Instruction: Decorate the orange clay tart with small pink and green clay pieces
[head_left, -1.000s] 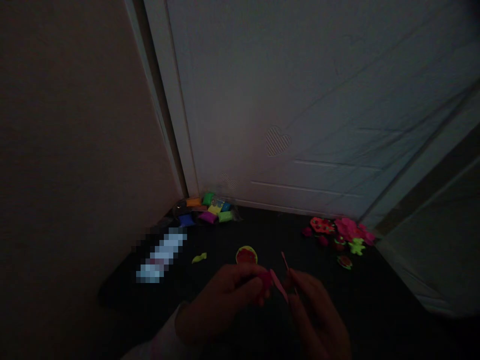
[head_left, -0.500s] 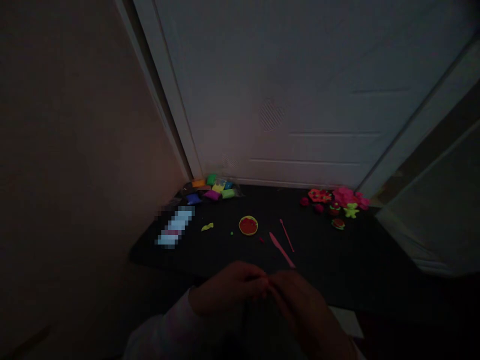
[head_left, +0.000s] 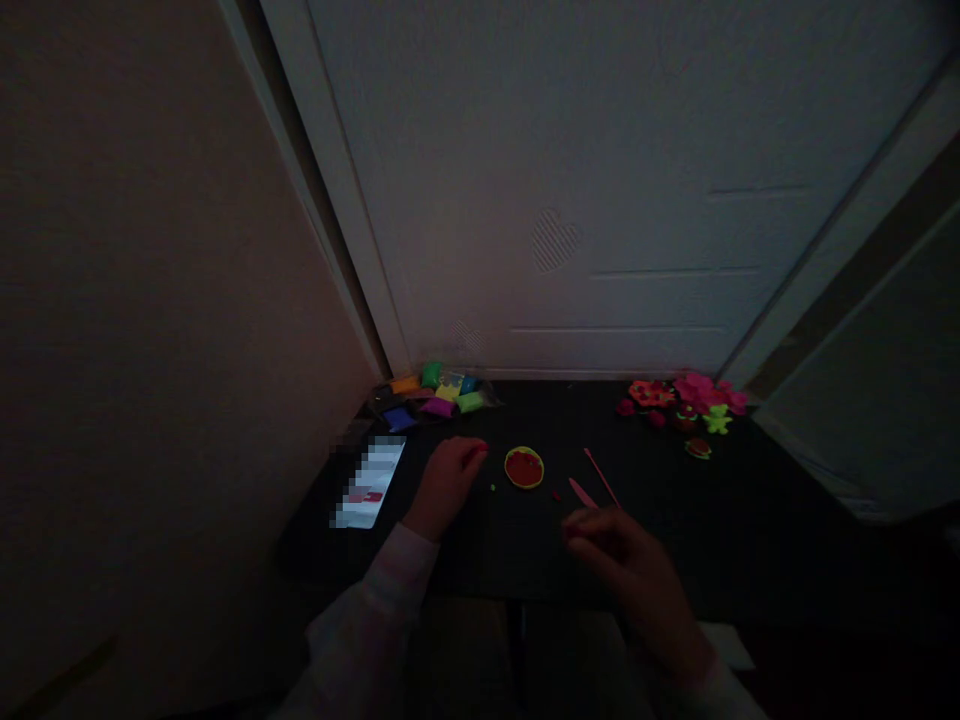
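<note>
My left hand (head_left: pixel 448 482) reaches over the dark table, thumb and fingertips closed on a small red bit of modelling clay (head_left: pixel 481 447). Just right of it lies a round clay disc (head_left: pixel 524 468), red with a yellow rim and small dark lumps near its far edge. Nearer the front edge, my right hand (head_left: pixel 637 575) is closed in a pinch on a piece of red clay (head_left: pixel 572 533), mostly covered by the fingers. A pink plastic knife (head_left: pixel 582 493) shows partly beyond that hand, beside a thin pink modelling stick (head_left: pixel 601 476).
Coloured clay packets (head_left: pixel 438 406) lie at the back left, behind a lit phone (head_left: pixel 373 482). A tiny green ball (head_left: pixel 493 488) and a red crumb (head_left: pixel 556 496) sit near the disc. Pink clay flowers (head_left: pixel 697 390), a yellow-green figure (head_left: pixel 717 418) and a small burger (head_left: pixel 698 448) stand at right.
My hands, together at the front edge before, have come apart. The left moved forward over the table towards the disc; the right shifted right and slightly forward. The view has tilted a little.
</note>
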